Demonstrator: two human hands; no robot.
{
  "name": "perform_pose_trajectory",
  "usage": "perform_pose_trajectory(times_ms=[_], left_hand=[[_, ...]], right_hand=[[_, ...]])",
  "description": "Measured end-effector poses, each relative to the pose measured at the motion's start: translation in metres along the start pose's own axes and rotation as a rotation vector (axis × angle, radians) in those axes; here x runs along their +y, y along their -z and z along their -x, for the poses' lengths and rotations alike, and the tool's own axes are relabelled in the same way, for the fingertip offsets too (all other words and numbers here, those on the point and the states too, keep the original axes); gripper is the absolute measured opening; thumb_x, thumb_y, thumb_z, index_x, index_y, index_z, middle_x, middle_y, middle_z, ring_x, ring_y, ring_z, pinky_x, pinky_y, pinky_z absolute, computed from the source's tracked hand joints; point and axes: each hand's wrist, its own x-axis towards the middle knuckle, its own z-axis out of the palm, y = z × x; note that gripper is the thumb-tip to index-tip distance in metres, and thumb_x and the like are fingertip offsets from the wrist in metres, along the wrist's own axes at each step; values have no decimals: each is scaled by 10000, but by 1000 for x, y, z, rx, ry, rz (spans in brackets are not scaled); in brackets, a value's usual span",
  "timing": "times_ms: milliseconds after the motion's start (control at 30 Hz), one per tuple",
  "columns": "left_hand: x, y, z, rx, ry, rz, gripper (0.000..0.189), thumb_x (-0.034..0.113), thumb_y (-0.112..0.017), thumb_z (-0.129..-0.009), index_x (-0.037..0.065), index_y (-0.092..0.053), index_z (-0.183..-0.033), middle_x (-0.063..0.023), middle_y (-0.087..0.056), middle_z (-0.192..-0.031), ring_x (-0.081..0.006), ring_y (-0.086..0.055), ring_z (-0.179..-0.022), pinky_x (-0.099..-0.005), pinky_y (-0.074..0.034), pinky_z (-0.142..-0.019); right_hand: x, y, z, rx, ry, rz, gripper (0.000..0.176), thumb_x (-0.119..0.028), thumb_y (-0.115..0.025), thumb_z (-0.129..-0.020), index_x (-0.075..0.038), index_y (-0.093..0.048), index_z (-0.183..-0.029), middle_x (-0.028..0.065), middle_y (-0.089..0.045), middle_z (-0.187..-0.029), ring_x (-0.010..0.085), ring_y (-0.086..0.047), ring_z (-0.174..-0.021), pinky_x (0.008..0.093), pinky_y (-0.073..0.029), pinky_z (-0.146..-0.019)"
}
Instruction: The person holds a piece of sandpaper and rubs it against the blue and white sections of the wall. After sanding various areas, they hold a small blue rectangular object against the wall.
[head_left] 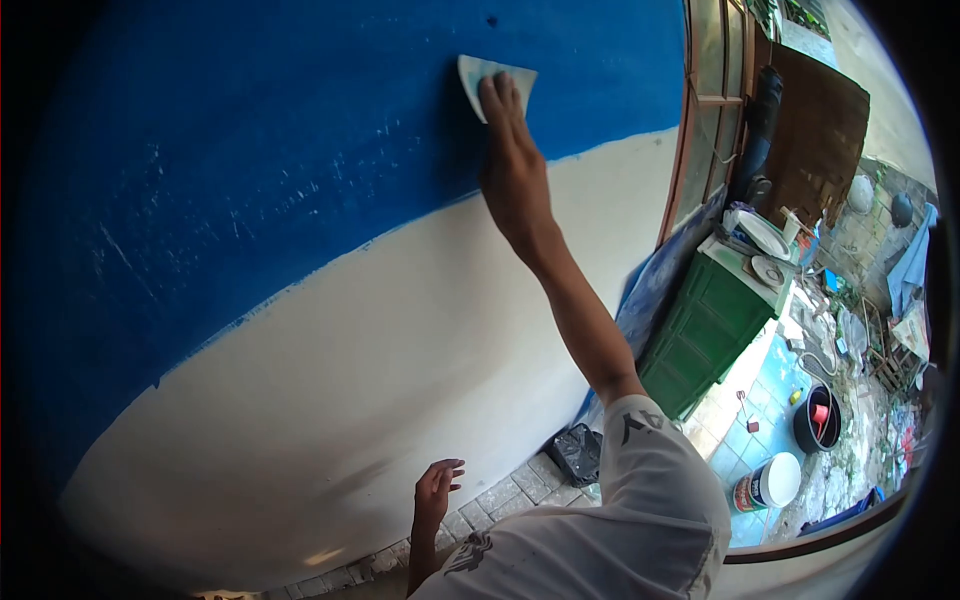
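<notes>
My right hand (pixel 513 165) reaches up to the blue upper part of the wall (pixel 330 130). Its fingers press a pale, curved sheet of sandpaper (pixel 522 80) against the paint, and the sheet's edges stand slightly off the surface. Several white scuffs and scratches mark the blue paint to the left. Below an uneven border, the lower wall (pixel 400 310) is white. My left hand (pixel 437 487) hangs low in front of the white part, fingers loosely bent and apart, holding nothing.
A window frame (pixel 680 130) borders the wall on the right. Beyond it stand a green cabinet (pixel 700 320) with items on top, a paint bucket (pixel 782 480) and a black tub (pixel 803 425). A black plastic-covered object (pixel 577 455) lies on the paving at the wall's foot.
</notes>
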Motion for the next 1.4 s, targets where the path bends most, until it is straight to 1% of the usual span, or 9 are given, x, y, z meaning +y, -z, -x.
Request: perform_pose_trajectory(times_ms=[133, 333, 633, 800, 900, 1033, 1200, 1300, 1400], left_hand=[[-8, 3, -4, -55, -15, -32, 269, 191, -507, -1086, 31, -617, -1273, -113, -699, -1262, -220, -690, -1116, -336, -555, -866], [-1, 5, 1, -88, 22, -23, 278, 186, -496, -1089, 22, -608, -1283, -122, -696, -1272, -230, -689, -1127, -344, -551, -891], [48, -2, 7, 74, -154, 89, 273, 162, -528, -1080, -6, -573, -1292, -138, -697, -1219, -223, -679, -1142, -350, -560, -881], [76, 11, 20, 208, -285, -2, 285, 149, -534, -1079, -7, -546, -1317, -133, -696, -1205, -216, -674, -1153, -354, -556, -896], [89, 25, 26, 281, -280, -16, 282, 127, -543, -1064, -13, -538, -1309, -146, -687, -1201, -223, -669, -1135, -360, -551, -900], [100, 36, 31, 314, -305, -45, 281, 119, -539, -1062, -18, -543, -1308, -144, -687, -1211, -225, -668, -1150, -362, -552, -913], [105, 41, 32, 330, -296, -15, 293, 136, -543, -1068, -28, -550, -1310, -140, -678, -1225, -214, -665, -1166, -356, -555, -927], [98, 42, 34, 302, -338, -75, 268, 144, -551, -1071, 22, -601, -1304, -97, -683, -1249, -191, -673, -1173, -341, -566, -914], [99, 44, 33, 308, -354, -99, 269, 170, -551, -1075, 28, -613, -1295, -89, -684, -1250, -189, -673, -1174, -343, -567, -909]], right_hand=[[-19, -26, 12, -36, 193, 63, 895, 261, -424, -807, -101, -296, -1615, 260, -216, -1665, 426, -184, -1547, 568, -214, -1266], [-25, -29, -9, 2, 214, 25, 771, 192, -509, -866, -82, -380, -1576, 238, -344, -1620, 438, -229, -1530, 569, -222, -1262], [-33, -45, -3, 69, 249, -70, 757, 215, -494, -823, -91, -500, -1516, 156, -426, -1601, 299, -332, -1523, 562, -208, -1273], [-59, -45, 30, -219, 350, -90, 783, 254, -459, -776, -47, -517, -1497, 146, -469, -1578, 315, -354, -1514, 535, -234, -1270], [-61, -47, 7, 120, 115, -15, 715, 267, -399, -830, -36, -555, -1459, 135, -521, -1535, 331, -390, -1484, 547, -280, -1247], [-75, -60, 29, -97, 316, 81, 668, 230, -448, -888, -55, -526, -1487, 134, -516, -1541, 317, -383, -1494, 526, -255, -1260], [-77, -52, -5, 151, 23, -159, 620, 241, -446, -891, 1, -544, -1454, 164, -538, -1515, 343, -385, -1489, 544, -246, -1255], [-89, -61, 15, -21, 295, -2, 620, 235, -477, -884, 3, -546, -1454, 178, -555, -1495, 384, -415, -1466, 581, -256, -1241], [-75, -61, 11, 37, 279, -171, 605, 248, -452, -879, 36, -550, -1438, 189, -554, -1493, 370, -450, -1447, 539, -300, -1236]])
